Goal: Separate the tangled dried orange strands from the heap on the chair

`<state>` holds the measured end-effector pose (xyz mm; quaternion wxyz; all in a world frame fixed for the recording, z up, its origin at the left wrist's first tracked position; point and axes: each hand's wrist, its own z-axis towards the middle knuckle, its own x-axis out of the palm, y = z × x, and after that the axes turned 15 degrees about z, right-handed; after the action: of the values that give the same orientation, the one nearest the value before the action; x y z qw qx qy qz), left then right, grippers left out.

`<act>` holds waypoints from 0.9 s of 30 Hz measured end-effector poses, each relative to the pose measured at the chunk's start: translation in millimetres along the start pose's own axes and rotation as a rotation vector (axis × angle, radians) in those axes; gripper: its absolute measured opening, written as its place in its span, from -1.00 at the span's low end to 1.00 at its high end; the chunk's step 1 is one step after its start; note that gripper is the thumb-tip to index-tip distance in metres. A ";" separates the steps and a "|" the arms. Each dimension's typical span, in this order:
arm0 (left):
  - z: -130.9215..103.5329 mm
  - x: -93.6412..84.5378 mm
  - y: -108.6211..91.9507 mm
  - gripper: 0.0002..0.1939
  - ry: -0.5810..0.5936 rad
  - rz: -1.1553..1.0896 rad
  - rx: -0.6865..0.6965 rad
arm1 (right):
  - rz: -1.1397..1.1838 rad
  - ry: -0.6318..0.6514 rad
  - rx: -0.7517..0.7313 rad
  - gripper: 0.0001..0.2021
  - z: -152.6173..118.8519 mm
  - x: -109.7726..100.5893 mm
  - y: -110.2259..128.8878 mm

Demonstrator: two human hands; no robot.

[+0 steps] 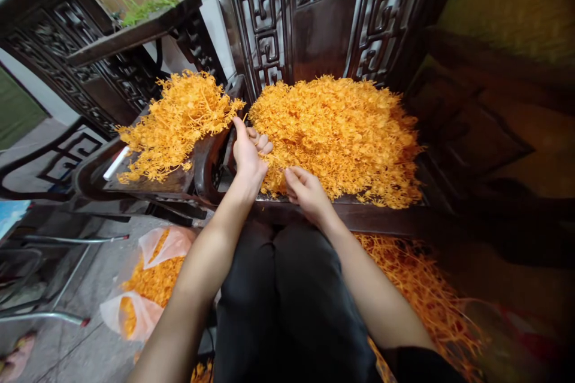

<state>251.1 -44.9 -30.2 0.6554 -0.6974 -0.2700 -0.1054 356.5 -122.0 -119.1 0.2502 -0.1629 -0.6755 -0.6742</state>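
Observation:
My left hand (250,146) is closed, thumb pointing up, around a thin orange plastic sprig that shows in part at its fingers. Close by on the right, my right hand (308,188) pinches finger and thumb together at the orange strands; the exact piece between them is too small to make out. Both hands are at the front left edge of a large heap of orange plastic sprigs (336,137) on a dark wooden seat. A smaller pile of orange sprigs (179,122) lies on a wooden surface left of my left hand.
A carved wooden backrest (323,36) rises behind the heap. A white stick (115,163) lies beside the smaller pile. On the floor are a plastic bag (173,245) with orange pieces and loose orange strands (417,287). Green stems (150,7) rest on a ledge at upper left.

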 end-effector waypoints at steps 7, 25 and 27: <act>2.2 10.5 10.0 -0.42 -0.089 0.051 -0.019 | 0.205 -0.120 0.119 -0.41 12.8 0.1 -5.6; -0.1 19.0 19.1 -0.39 -0.169 0.054 -0.031 | 0.377 0.133 0.299 -0.59 -9.0 -1.9 8.9; 2.2 18.9 23.6 -0.40 -0.182 0.057 -0.054 | 0.374 0.139 0.337 -0.63 -14.7 -5.6 11.3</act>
<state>278.6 -38.1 -41.2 0.6119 -0.7289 -0.3055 -0.0301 369.2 -135.5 -113.3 0.4402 -0.1942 -0.7176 -0.5035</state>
